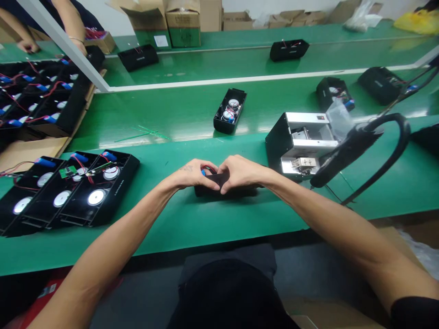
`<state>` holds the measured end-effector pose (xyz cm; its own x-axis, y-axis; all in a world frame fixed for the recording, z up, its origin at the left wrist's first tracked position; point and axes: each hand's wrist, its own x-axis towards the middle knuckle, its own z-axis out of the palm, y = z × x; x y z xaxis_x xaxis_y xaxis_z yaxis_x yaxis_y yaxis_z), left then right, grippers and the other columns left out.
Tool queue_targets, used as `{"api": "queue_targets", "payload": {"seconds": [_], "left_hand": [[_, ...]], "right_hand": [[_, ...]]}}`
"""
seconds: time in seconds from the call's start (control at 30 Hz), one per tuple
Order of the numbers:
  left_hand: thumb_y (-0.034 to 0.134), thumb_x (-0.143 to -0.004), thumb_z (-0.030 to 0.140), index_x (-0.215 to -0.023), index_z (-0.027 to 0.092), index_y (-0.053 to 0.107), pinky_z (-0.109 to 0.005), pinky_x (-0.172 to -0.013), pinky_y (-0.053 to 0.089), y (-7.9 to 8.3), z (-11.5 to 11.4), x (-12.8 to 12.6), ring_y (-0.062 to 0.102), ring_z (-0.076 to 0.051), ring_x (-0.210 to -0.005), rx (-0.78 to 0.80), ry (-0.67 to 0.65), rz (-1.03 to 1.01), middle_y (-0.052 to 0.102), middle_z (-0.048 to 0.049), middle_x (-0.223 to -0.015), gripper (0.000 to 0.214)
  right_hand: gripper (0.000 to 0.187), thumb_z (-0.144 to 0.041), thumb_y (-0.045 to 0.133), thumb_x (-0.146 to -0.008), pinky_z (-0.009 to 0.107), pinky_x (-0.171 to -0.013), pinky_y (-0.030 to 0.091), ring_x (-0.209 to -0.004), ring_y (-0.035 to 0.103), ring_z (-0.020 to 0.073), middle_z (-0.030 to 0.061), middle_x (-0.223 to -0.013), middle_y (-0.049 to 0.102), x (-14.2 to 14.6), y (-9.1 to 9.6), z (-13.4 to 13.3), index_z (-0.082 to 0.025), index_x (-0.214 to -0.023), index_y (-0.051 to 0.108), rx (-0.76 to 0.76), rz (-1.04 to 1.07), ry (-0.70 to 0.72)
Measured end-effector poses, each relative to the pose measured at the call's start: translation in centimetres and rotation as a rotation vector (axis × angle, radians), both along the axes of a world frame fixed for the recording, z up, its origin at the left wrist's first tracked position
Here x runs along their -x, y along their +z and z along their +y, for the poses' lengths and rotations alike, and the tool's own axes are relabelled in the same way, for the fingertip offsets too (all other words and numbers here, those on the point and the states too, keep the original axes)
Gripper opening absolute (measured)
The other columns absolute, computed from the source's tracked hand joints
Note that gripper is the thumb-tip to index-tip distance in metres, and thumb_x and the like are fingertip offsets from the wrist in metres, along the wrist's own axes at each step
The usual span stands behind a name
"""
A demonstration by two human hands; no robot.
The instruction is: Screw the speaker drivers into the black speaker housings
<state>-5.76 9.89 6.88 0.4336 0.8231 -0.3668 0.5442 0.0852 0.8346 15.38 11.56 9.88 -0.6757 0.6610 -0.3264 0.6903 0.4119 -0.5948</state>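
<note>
A black speaker housing (236, 193) lies on the green bench in front of me, with both hands on it. My left hand (199, 173) grips its left part, the thumb against the near side and the fingers reaching over the top. My right hand (240, 170) holds it close by, thumb and fingertips almost meeting those of the left. Between the hands a bit of red wire and a blue part (203, 172) show. The hands hide most of the inside.
To the left, open speaker housings (96, 197) overlap. A silver-and-black machine (302, 145) stands right, with a black cable (398, 121). Ahead lies another open housing (230, 110) on the green belt. A co-worker's hand (78, 45) is by a filled tray at upper left. Cardboard boxes (183, 27) line the back.
</note>
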Motion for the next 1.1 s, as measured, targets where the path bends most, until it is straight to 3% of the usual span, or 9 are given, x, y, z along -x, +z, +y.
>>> {"api": "queue_targets", "payload": {"seconds": [0.3, 0.4, 0.5, 0.57, 0.63, 0.73, 0.87, 0.97, 1.1], "left_hand": [[0.094, -0.056, 0.039, -0.102, 0.020, 0.081, -0.026, -0.060, 0.037, 0.2, 0.0, -0.3, 0.053, -0.011, -0.063, 0.010, -0.010, 0.012, 0.067, 0.0038, -0.072, 0.051], [0.092, -0.058, 0.039, -0.103, 0.020, 0.081, -0.025, -0.058, 0.037, -0.2, -1.3, -0.4, 0.054, -0.012, -0.063, -0.062, -0.023, 0.019, 0.068, 0.0037, -0.074, 0.050], [0.089, -0.064, 0.036, -0.105, 0.022, 0.081, -0.027, -0.065, 0.044, -1.5, -4.2, -0.8, 0.061, -0.016, -0.072, -0.240, -0.040, 0.053, 0.073, 0.0018, -0.077, 0.044], [0.085, -0.069, 0.029, -0.100, 0.025, 0.080, -0.032, -0.075, 0.047, -2.7, -6.6, -1.1, 0.063, -0.019, -0.078, -0.486, -0.058, 0.119, 0.075, 0.0012, -0.076, 0.031], [0.077, -0.077, 0.017, -0.097, 0.027, 0.079, -0.039, -0.085, 0.047, -3.7, -8.8, -1.5, 0.064, -0.019, -0.077, -0.733, -0.109, 0.171, 0.075, 0.0015, -0.077, 0.023], [0.070, -0.082, 0.009, -0.101, 0.028, 0.077, -0.042, -0.090, 0.044, -4.5, -10.5, -1.7, 0.065, -0.018, -0.077, -0.917, -0.164, 0.193, 0.077, 0.0017, -0.085, 0.028], [0.072, -0.086, 0.013, -0.103, 0.028, 0.076, -0.040, -0.088, 0.042, -4.6, -10.3, -1.6, 0.066, -0.018, -0.079, -0.956, -0.168, 0.178, 0.077, 0.0032, -0.086, 0.023], [0.072, -0.088, 0.014, -0.105, 0.029, 0.075, -0.041, -0.090, 0.040, -4.9, -9.9, -1.2, 0.065, -0.019, -0.081, -0.959, -0.178, 0.169, 0.076, 0.0044, -0.086, 0.023], [0.074, -0.087, 0.016, -0.107, 0.032, 0.075, -0.040, -0.091, 0.039, -5.9, -9.9, -0.9, 0.064, -0.019, -0.084, -0.937, -0.168, 0.176, 0.077, 0.0053, -0.090, 0.025]], "right_hand": [[0.029, -0.035, 0.091, -0.060, 0.028, -0.056, 0.030, -0.066, 0.056, 0.0157, -0.0010, -0.066, 0.065, 1.4, 0.2, -0.1, -0.019, -0.081, 0.079, 0.046, -0.127, -0.098], [0.032, -0.038, 0.090, -0.066, 0.029, -0.061, 0.038, -0.072, 0.063, 0.0198, 0.0024, -0.073, 0.071, 0.7, 0.2, -2.2, -0.020, -0.090, 0.081, -0.098, -0.107, -0.047], [0.027, -0.026, 0.079, -0.081, 0.035, -0.081, 0.051, -0.090, 0.069, 0.0240, 0.0068, -0.089, 0.077, -1.8, -0.1, -6.3, -0.020, -0.107, 0.079, -0.339, 0.106, 0.009], [0.031, -0.024, 0.073, -0.089, 0.039, -0.095, 0.054, -0.107, 0.068, 0.0247, 0.0096, -0.109, 0.076, -4.5, -0.6, -9.1, -0.021, -0.120, 0.072, -0.531, 0.383, -0.244], [0.029, -0.029, 0.068, -0.095, 0.043, -0.098, 0.055, -0.109, 0.067, 0.0249, 0.0117, -0.114, 0.072, -7.8, -1.5, -10.7, -0.021, -0.122, 0.067, -0.827, 0.531, -0.743], [0.055, -0.043, 0.068, -0.094, 0.054, -0.101, 0.054, -0.120, 0.063, 0.0315, 0.0185, -0.134, 0.061, -13.0, -2.9, -10.0, -0.019, -0.142, 0.053, -1.098, 0.455, -1.209], [0.065, -0.054, 0.070, -0.088, 0.062, -0.106, 0.052, -0.125, 0.063, 0.0359, 0.0184, -0.134, 0.065, -17.5, -4.0, -6.4, -0.018, -0.140, 0.054, -0.919, 0.409, -1.228], [0.055, -0.048, 0.084, -0.076, 0.045, -0.087, 0.062, -0.090, 0.073, 0.0247, 0.0079, -0.102, 0.074, -18.0, -4.6, -5.6, -0.019, -0.118, 0.062, -0.835, 0.632, -1.242], [0.037, -0.037, 0.078, -0.082, 0.031, -0.059, 0.054, -0.055, 0.060, 0.0137, -0.0061, -0.067, 0.063, -17.0, -5.5, -6.8, -0.021, -0.110, 0.061, -0.593, 0.967, -1.135]]}}
